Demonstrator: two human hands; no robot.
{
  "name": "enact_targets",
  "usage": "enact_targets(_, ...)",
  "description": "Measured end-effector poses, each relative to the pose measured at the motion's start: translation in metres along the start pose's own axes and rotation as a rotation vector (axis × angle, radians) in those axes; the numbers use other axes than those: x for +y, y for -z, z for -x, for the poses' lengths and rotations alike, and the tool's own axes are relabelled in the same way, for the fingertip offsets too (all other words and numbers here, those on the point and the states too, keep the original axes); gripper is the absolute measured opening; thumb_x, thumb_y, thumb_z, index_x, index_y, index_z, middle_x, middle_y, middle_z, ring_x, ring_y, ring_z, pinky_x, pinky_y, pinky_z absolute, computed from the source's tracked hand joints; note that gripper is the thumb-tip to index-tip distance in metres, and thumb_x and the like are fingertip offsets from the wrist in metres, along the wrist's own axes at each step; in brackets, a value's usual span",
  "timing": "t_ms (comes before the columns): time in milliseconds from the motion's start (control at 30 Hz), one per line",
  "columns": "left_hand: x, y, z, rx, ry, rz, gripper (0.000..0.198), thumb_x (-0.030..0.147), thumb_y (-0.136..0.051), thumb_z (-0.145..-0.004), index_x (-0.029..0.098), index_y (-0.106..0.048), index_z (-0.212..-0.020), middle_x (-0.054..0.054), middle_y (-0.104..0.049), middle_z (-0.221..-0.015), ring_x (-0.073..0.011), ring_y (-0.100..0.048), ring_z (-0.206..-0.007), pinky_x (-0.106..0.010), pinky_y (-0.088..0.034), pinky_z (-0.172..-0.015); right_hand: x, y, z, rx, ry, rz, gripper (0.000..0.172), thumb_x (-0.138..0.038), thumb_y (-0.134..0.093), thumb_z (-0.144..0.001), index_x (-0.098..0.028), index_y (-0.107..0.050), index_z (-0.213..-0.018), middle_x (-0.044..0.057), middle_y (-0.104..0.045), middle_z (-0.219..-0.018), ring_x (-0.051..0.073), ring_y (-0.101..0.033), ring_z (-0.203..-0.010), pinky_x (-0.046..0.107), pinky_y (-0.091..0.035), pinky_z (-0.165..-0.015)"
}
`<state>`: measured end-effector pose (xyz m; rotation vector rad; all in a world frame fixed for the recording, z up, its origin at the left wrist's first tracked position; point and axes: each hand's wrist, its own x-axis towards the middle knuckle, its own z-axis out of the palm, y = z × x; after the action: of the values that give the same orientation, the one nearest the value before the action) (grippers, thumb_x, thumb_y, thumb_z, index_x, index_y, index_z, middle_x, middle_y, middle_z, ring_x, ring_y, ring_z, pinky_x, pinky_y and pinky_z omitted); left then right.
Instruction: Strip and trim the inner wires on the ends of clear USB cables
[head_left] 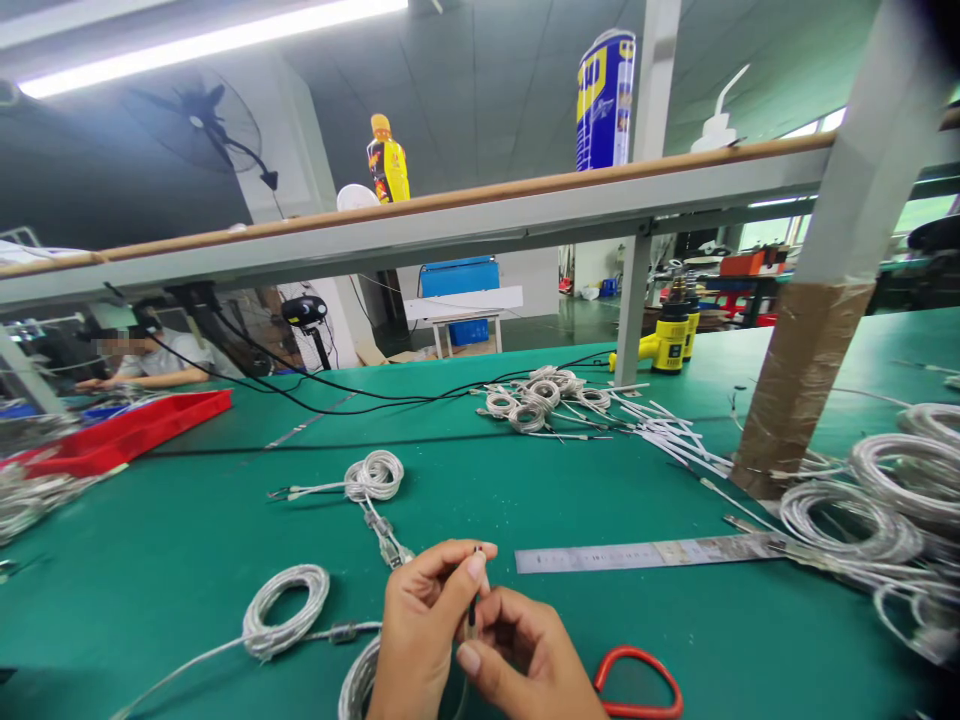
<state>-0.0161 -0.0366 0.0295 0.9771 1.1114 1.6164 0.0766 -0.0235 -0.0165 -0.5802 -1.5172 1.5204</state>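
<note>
My left hand (420, 625) and my right hand (525, 655) meet at the bottom centre, low over the green table (187, 540). Both pinch a thin dark cable end (474, 600) between thumb and fingers, held upright. A grey coiled cable (358, 680) lies just under my left wrist. Another coil (286, 598) rests to the left, and a third coil (373, 476) with a connector lies farther back. A steel ruler (645, 553) lies flat to the right of my hands. A red scissor handle (639, 682) sits beside my right hand.
Several cable coils (892, 500) pile up at the right, and more (536, 398) at the centre back. A taped shelf post (802, 380) stands at right. A yellow heat gun (666, 345) and a red tray (127, 430) are on the table. A co-worker (146, 355) sits far left.
</note>
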Motion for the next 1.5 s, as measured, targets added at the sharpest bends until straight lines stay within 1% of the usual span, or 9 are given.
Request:
enact_targets(167,0.002,0.000,0.000,-0.023,-0.019,-0.016,0.014,0.029,-0.070,-0.060,0.015,-0.069,-0.062,0.002,-0.052,-0.051,-0.0056,-0.042,-0.046,-0.014,-0.032,-0.040,0.000,0.000,0.001,-0.026,0.027,-0.001,0.035,-0.049,-0.056,-0.068,-0.017,-0.042,-0.065,-0.002,-0.038,-0.062,0.010,-0.031,-0.055,0.022,-0.027,-0.052)
enact_targets(333,0.004,0.000,0.001,-0.048,0.016,0.005,0.014,0.029,-0.068,-0.061,0.016,-0.069,-0.063,0.003,-0.050,-0.052,-0.0024,-0.035,-0.041,-0.014,-0.028,-0.038,-0.003,0.000,0.003,-0.018,0.063,0.059,0.033,-0.048,-0.053,-0.069,-0.017,-0.043,-0.065,-0.001,-0.039,-0.063,0.011,-0.032,-0.057,0.023,-0.029,-0.054)
enact_targets(533,0.004,0.001,0.001,-0.071,0.024,-0.001,0.014,0.029,-0.068,-0.062,0.016,-0.070,-0.064,0.003,-0.052,-0.053,-0.0005,-0.031,-0.038,-0.015,-0.024,-0.037,-0.003,0.002,0.002,-0.008,0.125,0.160,0.034,-0.050,-0.047,-0.074,-0.017,-0.046,-0.065,0.001,-0.043,-0.063,0.012,-0.036,-0.058,0.024,-0.031,-0.054)
enact_targets(700,0.005,0.000,0.000,-0.059,0.035,-0.006,0.017,0.030,-0.069,-0.060,0.015,-0.070,-0.065,0.003,-0.052,-0.052,0.0006,-0.028,-0.035,-0.015,-0.019,-0.035,-0.006,0.002,0.002,-0.033,0.177,0.192,0.035,-0.050,-0.043,-0.077,-0.017,-0.047,-0.065,0.001,-0.045,-0.061,0.013,-0.040,-0.058,0.024,-0.033,-0.055)
enact_targets(900,0.004,0.000,-0.001,-0.055,0.062,0.011,0.019,0.032,-0.071,-0.059,0.014,-0.070,-0.066,0.001,-0.055,-0.051,0.0003,-0.029,-0.036,-0.014,-0.018,-0.036,-0.010,0.003,0.003,-0.013,0.214,0.256,0.034,-0.047,-0.040,-0.079,-0.017,-0.048,-0.064,0.002,-0.047,-0.062,0.014,-0.043,-0.060,0.024,-0.034,-0.058)
enact_targets(1133,0.005,0.000,-0.001,-0.061,0.053,0.040,0.019,0.030,-0.071,-0.059,0.014,-0.072,-0.070,0.001,-0.057,-0.051,0.0020,-0.028,-0.034,-0.013,-0.017,-0.035,-0.007,0.003,0.003,-0.004,0.236,0.240,0.032,-0.043,-0.040,-0.080,-0.017,-0.048,-0.062,0.001,-0.047,-0.061,0.013,-0.044,-0.059,0.023,-0.035,-0.057)
enact_targets(1233,0.006,0.000,-0.002,-0.070,0.049,0.037,0.018,0.029,-0.071,-0.060,0.014,-0.071,-0.068,0.001,-0.058,-0.051,0.0019,-0.028,-0.033,-0.013,-0.017,-0.035,-0.004,0.003,0.003,-0.006,0.243,0.229,0.032,-0.043,-0.041,-0.080,-0.017,-0.050,-0.064,0.002,-0.047,-0.061,0.013,-0.044,-0.058,0.023,-0.035,-0.055)
enact_targets(1367,0.006,0.000,-0.003,-0.083,0.038,0.032,0.018,0.029,-0.069,-0.062,0.013,-0.071,-0.069,-0.001,-0.059,-0.053,0.0012,-0.028,-0.034,-0.014,-0.020,-0.036,-0.001,0.005,0.004,-0.004,0.216,0.223,0.032,-0.043,-0.041,-0.081,-0.016,-0.055,-0.071,0.003,-0.049,-0.064,0.013,-0.045,-0.057,0.023,-0.037,-0.054)
enact_targets(1500,0.004,0.002,-0.003,-0.056,0.023,-0.036,0.020,0.030,-0.068,-0.064,0.013,-0.071,-0.073,-0.001,-0.061,-0.054,-0.0003,-0.028,-0.036,-0.015,-0.024,-0.038,0.005,0.006,0.003,0.015,0.201,0.218,0.033,-0.044,-0.042,-0.080,-0.015,-0.056,-0.073,0.003,-0.049,-0.065,0.012,-0.045,-0.056,0.023,-0.037,-0.052)
